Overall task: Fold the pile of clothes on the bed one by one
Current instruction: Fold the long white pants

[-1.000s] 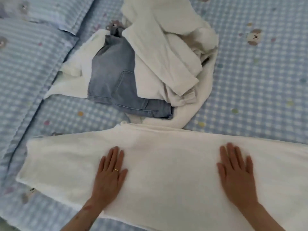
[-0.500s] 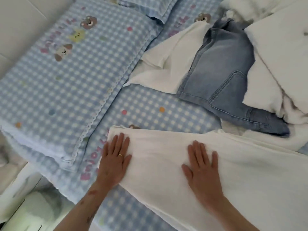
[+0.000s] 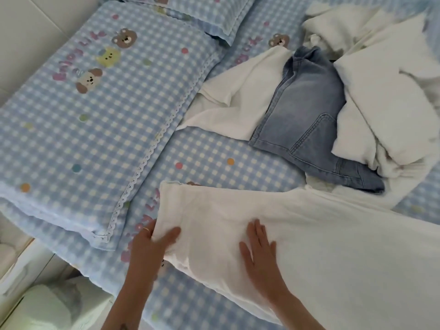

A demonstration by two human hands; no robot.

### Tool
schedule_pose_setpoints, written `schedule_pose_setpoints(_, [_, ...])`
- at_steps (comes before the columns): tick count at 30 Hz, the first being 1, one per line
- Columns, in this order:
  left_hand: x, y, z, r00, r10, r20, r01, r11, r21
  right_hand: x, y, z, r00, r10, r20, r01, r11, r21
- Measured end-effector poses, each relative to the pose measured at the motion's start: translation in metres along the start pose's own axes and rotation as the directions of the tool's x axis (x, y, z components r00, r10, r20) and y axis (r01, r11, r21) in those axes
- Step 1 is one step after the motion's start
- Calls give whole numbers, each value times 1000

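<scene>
A long white garment lies spread flat across the near part of the bed. My left hand grips its left end, thumb on top and fingers tucked under the edge. My right hand rests flat on the cloth, fingers spread, a little to the right. Behind the garment sits the pile: light blue denim jeans on a white piece, with crumpled white clothes heaped at the right.
The bed sheet is blue-and-white check with coloured dots. A matching pillow with cartoon animals lies at the left, a second pillow behind it. The bed's left edge and a white object on the floor show at lower left.
The view has swung left along the garment. My left hand went from lying flat to gripping the garment's left end; my right hand slid left and stays flat.
</scene>
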State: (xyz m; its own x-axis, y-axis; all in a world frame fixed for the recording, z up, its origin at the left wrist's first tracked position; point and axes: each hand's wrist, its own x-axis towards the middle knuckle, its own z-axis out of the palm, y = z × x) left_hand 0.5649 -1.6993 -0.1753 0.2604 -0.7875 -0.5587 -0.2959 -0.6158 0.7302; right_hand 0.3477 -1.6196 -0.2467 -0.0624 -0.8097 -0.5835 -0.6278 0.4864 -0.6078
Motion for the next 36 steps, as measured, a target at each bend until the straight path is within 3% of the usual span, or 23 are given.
schedule_pose_setpoints(2, [-38, 19, 21, 995, 95, 40, -90, 989, -115, -19, -31, -17, 996, 88, 28, -92, 917, 388])
schedule_pose_setpoints(4, [-78, 28, 52, 976, 200, 85, -185, 969, -163, -44, -61, -40, 994, 93, 56, -105, 691, 715])
schedule_pose_setpoints(5, [-96, 27, 70, 953, 277, 123, -258, 954, -150, -56, -70, -51, 998, 59, 36, -64, 616, 785])
schedule_pose_setpoints(8, [-151, 22, 122, 836, 460, 300, -481, 877, -7, -83, -57, -91, 980, 152, -128, 12, 598, 802])
schedule_pose_setpoints(11, [-176, -12, 159, 643, 668, 374, -765, 584, 273, -102, 0, -133, 897, 431, -101, -105, 430, 897])
schedule_pose_setpoints(12, [-176, -25, 165, 644, 657, 391, -765, 544, 346, -109, 23, -146, 881, 471, -56, -135, 361, 923])
schedule_pose_setpoints(14, [-167, -44, 170, 718, 568, 401, -696, 590, 409, -121, 70, -169, 869, 494, -19, -154, 308, 939])
schedule_pose_setpoints(16, [-157, -59, 173, 728, 529, 437, -686, 568, 455, -128, 113, -183, 852, 523, -28, -177, 337, 925])
schedule_pose_setpoints(19, [-150, -80, 192, 620, 545, 565, -781, 356, 513, -132, 168, -198, 828, 553, -91, -190, 430, 882])
schedule_pose_setpoints(24, [-152, -94, 207, 569, 483, 665, -811, 195, 552, -115, 214, -198, 847, 512, -143, -222, 585, 780])
schedule_pose_setpoints(28, [-148, -87, 207, 552, 407, 727, -822, 122, 556, -105, 234, -184, 824, 556, -104, -276, 556, 784])
schedule_pose_setpoints(31, [-146, -84, 199, 481, 341, 807, -872, 95, 480, -102, 242, -180, 778, 624, -76, -344, 524, 779])
schedule_pose_setpoints(33, [-145, -74, 197, 445, 327, 834, -889, 46, 457, -98, 239, -176, 698, 678, -230, -400, 636, 660])
schedule_pose_setpoints(34, [-144, -68, 201, 435, 330, 838, -891, 24, 453, -96, 235, -174, 632, 663, -401, -441, 733, 518])
schedule_pose_setpoints(35, [-143, -60, 208, 416, 344, 841, -898, 12, 440, -95, 227, -170, 584, 559, -589, -462, 825, 325])
schedule_pose_setpoints(36, [-142, -52, 220, 389, 358, 849, -910, 3, 415, -94, 220, -164, 588, 379, -714, -447, 889, 104])
